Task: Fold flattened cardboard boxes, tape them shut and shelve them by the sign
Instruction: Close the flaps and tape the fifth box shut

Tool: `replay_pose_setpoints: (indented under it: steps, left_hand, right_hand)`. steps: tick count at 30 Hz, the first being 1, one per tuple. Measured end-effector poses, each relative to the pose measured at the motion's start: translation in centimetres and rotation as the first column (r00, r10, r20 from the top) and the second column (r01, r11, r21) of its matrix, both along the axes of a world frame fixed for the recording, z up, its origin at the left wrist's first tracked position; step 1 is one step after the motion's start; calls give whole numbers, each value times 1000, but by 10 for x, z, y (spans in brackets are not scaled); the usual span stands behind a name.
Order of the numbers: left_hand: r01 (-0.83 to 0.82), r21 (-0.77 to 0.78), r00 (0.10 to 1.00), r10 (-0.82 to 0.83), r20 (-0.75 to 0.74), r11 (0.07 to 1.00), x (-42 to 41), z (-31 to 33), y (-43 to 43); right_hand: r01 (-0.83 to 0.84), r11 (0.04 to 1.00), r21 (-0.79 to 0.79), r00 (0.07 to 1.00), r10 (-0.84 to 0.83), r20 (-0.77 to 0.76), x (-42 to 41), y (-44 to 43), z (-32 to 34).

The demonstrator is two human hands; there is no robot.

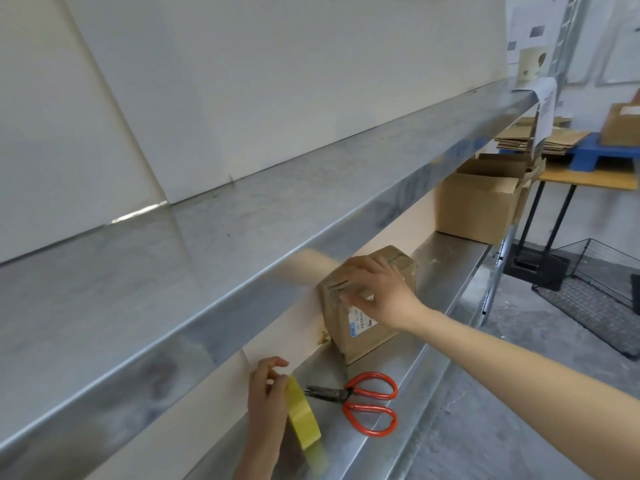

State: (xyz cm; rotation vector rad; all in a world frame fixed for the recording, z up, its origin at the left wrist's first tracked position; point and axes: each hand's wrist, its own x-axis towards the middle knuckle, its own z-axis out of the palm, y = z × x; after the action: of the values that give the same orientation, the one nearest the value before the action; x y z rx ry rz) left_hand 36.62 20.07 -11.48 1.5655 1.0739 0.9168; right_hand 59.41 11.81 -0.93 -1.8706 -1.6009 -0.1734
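Note:
A small folded cardboard box (pixel 363 332) with a white label stands on the lower metal shelf (pixel 446 268). My right hand (pixel 379 292) lies over its top front edge, fingers spread and bent onto the cardboard, thumb near the label. My left hand (pixel 265 403) grips a roll of yellow tape (pixel 303 415) held on edge at the shelf's near end, fingers hooked over the roll. Red-handled scissors (pixel 367 403) lie flat on the shelf between the tape and the box.
A larger open cardboard box (pixel 479 206) stands further right on the same shelf. The upper metal shelf (pixel 242 216) overhangs. A paper sign (pixel 545 109) hangs at its right end. Flattened cardboard (pixel 550 138) and a blue pallet (pixel 595 152) lie on a table; a wire basket (pixel 595 292) is on the floor.

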Motion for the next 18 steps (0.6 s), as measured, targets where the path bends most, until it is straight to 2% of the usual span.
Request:
replay_pose_setpoints:
  steps: [2,3,5,7,9,14,16,18]
  left_hand:
    - [-2,22,1000,2,-8,1000,-2,2,0]
    - [-9,50,999,11,-34,999,-2,3,0]
    - [-21,118,995,32,-90,993,-1,5,-1]
    - [-26,229,986,63,-155,973,-1,6,-2]
    - [-21,391,966,120,-231,920,-1,9,-2]
    - [83,660,928,183,-324,747,14,21,-1]
    - [137,673,944,109,-310,727,23,31,-5]
    - [202,624,962,-32,-272,755,36,42,-13]
  right_hand:
    - [-107,986,-129,994,108,-2,9,9,0]
    - [-151,974,-168,986,162,50,12,13,-2]
    - [-164,963,-215,953,211,218,14,17,-6]
    - [-174,971,-164,880,228,417,16,20,-7]
    - [-222,969,-112,798,246,551,16,22,-7]
    - [-238,963,-130,673,260,692,15,33,-6]
    - [-250,961,-119,638,256,726,17,34,-13]
    - [-264,960,-92,630,244,738,17,30,-17]
